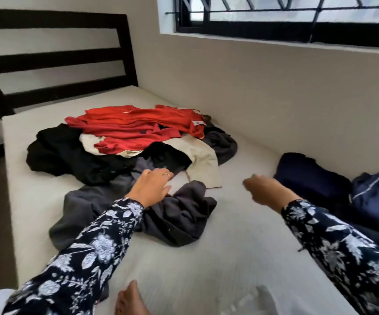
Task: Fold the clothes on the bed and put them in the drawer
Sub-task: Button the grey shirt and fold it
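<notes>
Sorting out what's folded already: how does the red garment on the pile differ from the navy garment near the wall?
The red garment is bright red, while the navy garment is dark blue. The red one lies spread and rumpled on top of the mixed pile by the headboard; the navy one sits apart as a compact, seemingly folded bundle beside the wall. Both lie on the mattress, and neither hand touches them.

hands (154, 187): 2 | red garments (134, 126): 1 | navy garments (309, 176): 2
</notes>
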`<action>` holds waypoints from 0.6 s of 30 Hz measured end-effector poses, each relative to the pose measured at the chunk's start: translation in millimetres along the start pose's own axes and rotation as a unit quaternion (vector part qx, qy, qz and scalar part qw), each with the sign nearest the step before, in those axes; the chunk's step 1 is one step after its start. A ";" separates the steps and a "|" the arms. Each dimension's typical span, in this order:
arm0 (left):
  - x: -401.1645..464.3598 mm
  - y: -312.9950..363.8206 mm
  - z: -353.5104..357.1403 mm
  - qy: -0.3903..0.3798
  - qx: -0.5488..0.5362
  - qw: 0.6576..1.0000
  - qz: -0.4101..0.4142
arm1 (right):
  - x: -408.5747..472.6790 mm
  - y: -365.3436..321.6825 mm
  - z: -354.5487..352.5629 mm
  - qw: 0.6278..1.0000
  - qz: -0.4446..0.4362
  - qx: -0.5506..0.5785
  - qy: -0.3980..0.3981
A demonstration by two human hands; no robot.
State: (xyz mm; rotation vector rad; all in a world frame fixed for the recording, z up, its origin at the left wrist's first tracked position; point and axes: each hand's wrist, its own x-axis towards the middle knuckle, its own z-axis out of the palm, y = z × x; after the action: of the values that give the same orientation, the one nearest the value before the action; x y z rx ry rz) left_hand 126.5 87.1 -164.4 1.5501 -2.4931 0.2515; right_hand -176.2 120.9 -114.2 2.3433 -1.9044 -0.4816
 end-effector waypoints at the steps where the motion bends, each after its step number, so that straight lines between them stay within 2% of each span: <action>1: -10.7 -18.6 0.1 0.020 -0.003 1.000 -0.017 | 11.0 -23.5 2.4 0.999 -0.039 0.015 0.011; 4: -34.5 -61.9 -2.1 0.051 0.001 0.995 -0.087 | 32.6 -79.5 6.1 0.988 -0.145 0.041 0.030; 7: -54.6 -101.1 -1.8 0.057 -0.016 0.984 -0.168 | 45.7 -130.1 -1.0 0.978 -0.187 0.069 0.052; 10: -73.2 -124.2 1.3 0.044 -0.034 0.976 -0.213 | 48.9 -170.2 -5.3 0.964 -0.220 0.081 0.126; 12: -87.8 -136.3 5.9 0.040 -0.043 0.970 -0.235 | 48.8 -197.9 -1.8 0.963 -0.202 0.109 0.142; 15: -105.8 -143.8 11.7 0.044 -0.054 0.962 -0.264 | 44.2 -229.4 8.2 0.976 -0.162 0.115 0.091; 18: -117.1 -142.8 15.0 -0.005 -0.056 0.928 -0.368 | 46.2 -240.1 12.1 0.978 -0.140 0.134 0.072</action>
State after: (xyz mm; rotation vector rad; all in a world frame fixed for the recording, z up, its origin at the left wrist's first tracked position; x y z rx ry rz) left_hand 304.3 122.3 -202.7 2.2760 -1.7096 -0.0186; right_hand 53.9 131.2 -196.9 2.7488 -1.6744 -0.0681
